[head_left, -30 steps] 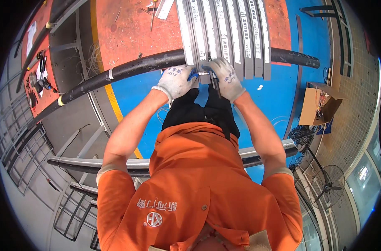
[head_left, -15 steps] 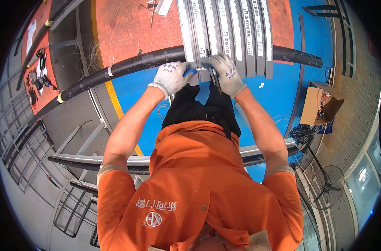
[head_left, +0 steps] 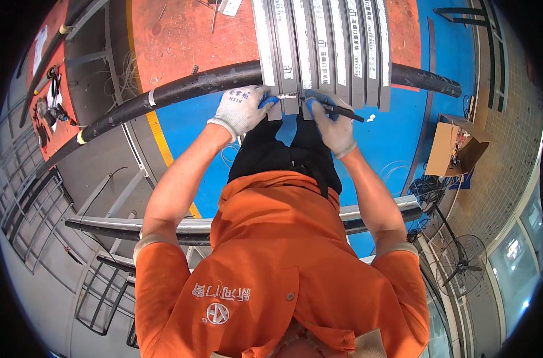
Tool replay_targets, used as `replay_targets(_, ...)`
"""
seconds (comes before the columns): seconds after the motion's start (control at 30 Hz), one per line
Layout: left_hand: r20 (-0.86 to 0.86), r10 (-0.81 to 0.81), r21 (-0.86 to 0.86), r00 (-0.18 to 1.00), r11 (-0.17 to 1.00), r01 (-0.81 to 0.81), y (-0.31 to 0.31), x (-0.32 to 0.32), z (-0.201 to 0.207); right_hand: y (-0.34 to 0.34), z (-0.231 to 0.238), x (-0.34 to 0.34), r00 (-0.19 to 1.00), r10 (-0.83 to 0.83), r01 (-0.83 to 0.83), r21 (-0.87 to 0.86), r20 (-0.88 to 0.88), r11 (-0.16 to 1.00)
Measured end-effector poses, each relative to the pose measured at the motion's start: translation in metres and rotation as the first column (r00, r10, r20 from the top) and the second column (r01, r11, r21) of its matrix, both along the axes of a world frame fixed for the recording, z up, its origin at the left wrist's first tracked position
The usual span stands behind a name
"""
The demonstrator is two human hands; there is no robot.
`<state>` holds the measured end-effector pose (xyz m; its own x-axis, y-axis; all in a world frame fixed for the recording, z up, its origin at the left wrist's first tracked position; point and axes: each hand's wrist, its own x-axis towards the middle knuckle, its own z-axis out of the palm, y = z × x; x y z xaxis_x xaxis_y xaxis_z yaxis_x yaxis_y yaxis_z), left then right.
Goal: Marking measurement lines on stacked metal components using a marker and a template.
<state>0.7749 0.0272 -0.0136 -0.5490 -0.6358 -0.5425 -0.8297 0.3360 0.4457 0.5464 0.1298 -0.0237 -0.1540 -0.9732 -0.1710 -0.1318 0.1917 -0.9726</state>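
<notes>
Both hands wear pale work gloves with blue fingertips. They meet at the near ends of several long grey metal profiles (head_left: 290, 106), which carry strips of white film. My left hand (head_left: 240, 112) is closed at the left profiles, its fingertips on a small silver strip (head_left: 287, 95) lying across one of them. What the strip is, I cannot make out. My right hand (head_left: 336, 128) is closed around a black marker pen (head_left: 346, 112). The pen's thick end points right, and its other end is near the silver strip, partly hidden by the fingers.
A black padded bar (head_left: 223, 79) supports the profiles; another rail (head_left: 378, 213) runs behind my body. Beyond lies a red worn board (head_left: 182, 42). Tools (head_left: 53, 107) lie on a red surface at left. An open cardboard box (head_left: 441, 149) and a fan (head_left: 462, 265) stand at right.
My right hand has drawn slightly back toward me and turned. The pen has swung from nearly upright in the picture to pointing right. My left hand stays at the silver strip.
</notes>
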Motion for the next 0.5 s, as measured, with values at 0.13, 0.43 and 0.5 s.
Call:
replay_targets(0.13, -0.004, 0.028, -0.001, 1.000, 1.000, -0.028, 0.003, -0.001, 0.001, 0.003, -0.012, 0.007, 0.992, 0.001, -0.006, -0.040, -0.122, 0.999)
replay_targets(0.43, -0.005, 0.031, -0.049, 1.000, 0.998, -0.031, 0.007, 0.000, -0.004, -0.003, -0.009, 0.012, 0.971, -0.009, -0.041, -0.201, -0.239, 0.979)
replay_targets(0.5, 0.010, 0.029, -0.048, 1.000, 0.998, -0.029, 0.007, 0.000, -0.005, -0.003, -0.007, 0.011, 0.968, 0.011, -0.057, -0.178, -0.250, 0.982)
